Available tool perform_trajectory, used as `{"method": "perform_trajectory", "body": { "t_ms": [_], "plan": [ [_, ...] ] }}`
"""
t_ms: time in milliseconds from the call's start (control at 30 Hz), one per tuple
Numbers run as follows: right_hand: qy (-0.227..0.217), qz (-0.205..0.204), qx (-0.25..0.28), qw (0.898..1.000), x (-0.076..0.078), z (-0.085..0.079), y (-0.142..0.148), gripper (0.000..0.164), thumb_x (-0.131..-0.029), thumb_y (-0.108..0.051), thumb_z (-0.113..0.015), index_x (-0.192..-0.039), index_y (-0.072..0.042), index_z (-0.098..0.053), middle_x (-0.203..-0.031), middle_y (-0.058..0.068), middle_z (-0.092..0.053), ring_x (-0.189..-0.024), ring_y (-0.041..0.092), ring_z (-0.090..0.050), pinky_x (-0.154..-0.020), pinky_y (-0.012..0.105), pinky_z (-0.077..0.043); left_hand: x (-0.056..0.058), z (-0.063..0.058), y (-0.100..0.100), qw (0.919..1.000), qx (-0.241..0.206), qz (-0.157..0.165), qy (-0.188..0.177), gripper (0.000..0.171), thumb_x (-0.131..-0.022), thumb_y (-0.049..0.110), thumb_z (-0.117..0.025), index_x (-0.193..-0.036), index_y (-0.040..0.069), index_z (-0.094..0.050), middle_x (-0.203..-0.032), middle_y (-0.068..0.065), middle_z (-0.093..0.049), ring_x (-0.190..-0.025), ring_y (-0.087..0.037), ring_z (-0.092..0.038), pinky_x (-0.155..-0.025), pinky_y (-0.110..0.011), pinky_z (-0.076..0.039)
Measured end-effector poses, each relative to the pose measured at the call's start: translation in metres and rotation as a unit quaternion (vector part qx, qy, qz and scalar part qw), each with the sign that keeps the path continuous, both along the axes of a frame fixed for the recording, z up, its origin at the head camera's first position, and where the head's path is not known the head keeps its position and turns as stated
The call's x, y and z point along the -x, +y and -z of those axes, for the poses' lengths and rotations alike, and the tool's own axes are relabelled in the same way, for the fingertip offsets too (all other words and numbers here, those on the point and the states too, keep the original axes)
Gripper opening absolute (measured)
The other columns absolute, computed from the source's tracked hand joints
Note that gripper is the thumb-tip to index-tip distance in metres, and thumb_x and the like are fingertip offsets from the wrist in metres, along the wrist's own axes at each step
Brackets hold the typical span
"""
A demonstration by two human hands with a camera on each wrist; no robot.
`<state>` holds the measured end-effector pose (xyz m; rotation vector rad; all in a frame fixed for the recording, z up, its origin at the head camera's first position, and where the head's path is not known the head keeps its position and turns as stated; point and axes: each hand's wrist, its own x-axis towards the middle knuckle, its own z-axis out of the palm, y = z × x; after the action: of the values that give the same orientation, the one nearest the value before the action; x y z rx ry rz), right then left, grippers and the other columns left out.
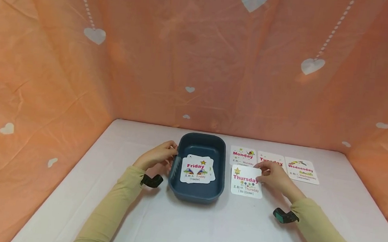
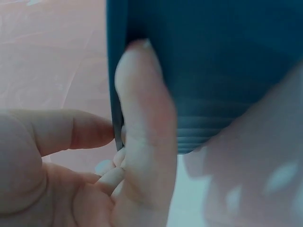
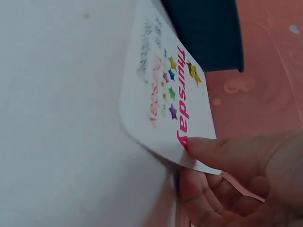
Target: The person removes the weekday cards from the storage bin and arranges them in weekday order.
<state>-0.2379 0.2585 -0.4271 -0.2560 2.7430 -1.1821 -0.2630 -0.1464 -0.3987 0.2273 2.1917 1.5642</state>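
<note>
A dark blue plastic bin (image 1: pixel 195 194) stands on the white table. My left hand (image 1: pixel 157 156) pinches its left wall (image 2: pixel 116 61) between thumb and fingers, one finger (image 2: pixel 144 109) lying along the wall's face. Inside the bin is a small pile of white cards, a Friday card (image 1: pixel 195 177) on top. To the right of the bin, my right hand (image 1: pixel 277 179) holds a Thursday card (image 1: pixel 245 193) by its right edge. The thumb (image 3: pixel 213 149) is on the printed face, the other fingers behind. The card (image 3: pixel 137 94) tilts slightly off the table.
A Monday card (image 1: pixel 241 151), a Tuesday card (image 1: pixel 269 157) and a Wednesday card (image 1: pixel 302 172) lie in a row behind the Thursday card, which overlaps Monday's lower edge. An orange cloth (image 1: pixel 185 58) with pale hearts surrounds the table (image 1: pixel 177 231) at the back and sides.
</note>
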Motion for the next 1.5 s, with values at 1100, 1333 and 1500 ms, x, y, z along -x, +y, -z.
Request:
{"method": "perform_trajectory", "body": {
  "t_ms": [1100,1333,1500],
  "plan": [
    [0.045,0.03,-0.007,0.999,-0.012,0.007,-0.006,0.034,-0.073,0.002,-0.077,-0.104,0.009,-0.065,-0.082,0.01,-0.063,-0.073,0.019,-0.056,-0.061,0.028,-0.048,-0.004,0.003,0.002,0.9999,-0.002,-0.016,0.001,0.012,-0.097,0.007,-0.043,-0.106,0.0,-0.039,-0.074,-0.008,-0.051,-0.056,-0.016,-0.053,-0.048,-0.027,-0.048],
    [0.032,0.031,-0.016,0.999,-0.012,0.006,-0.007,0.032,-0.075,0.0,-0.076,-0.104,0.007,-0.066,-0.094,0.014,-0.064,-0.084,0.024,-0.059,-0.071,0.033,-0.049,-0.004,0.002,0.002,0.9999,0.006,-0.015,0.002,0.011,-0.097,0.007,-0.043,-0.105,0.0,-0.04,-0.076,-0.009,-0.052,-0.058,-0.017,-0.055,-0.049,-0.027,-0.049],
    [0.036,0.025,-0.018,0.999,-0.011,0.004,-0.006,0.031,-0.075,-0.001,-0.076,-0.104,0.007,-0.066,-0.095,0.016,-0.064,-0.086,0.026,-0.059,-0.072,0.035,-0.05,-0.003,0.001,0.002,0.9999,0.0,-0.01,-0.007,0.012,-0.098,0.008,-0.042,-0.107,0.0,-0.039,-0.076,-0.01,-0.05,-0.056,-0.019,-0.053,-0.047,-0.028,-0.05]
  ]
}}
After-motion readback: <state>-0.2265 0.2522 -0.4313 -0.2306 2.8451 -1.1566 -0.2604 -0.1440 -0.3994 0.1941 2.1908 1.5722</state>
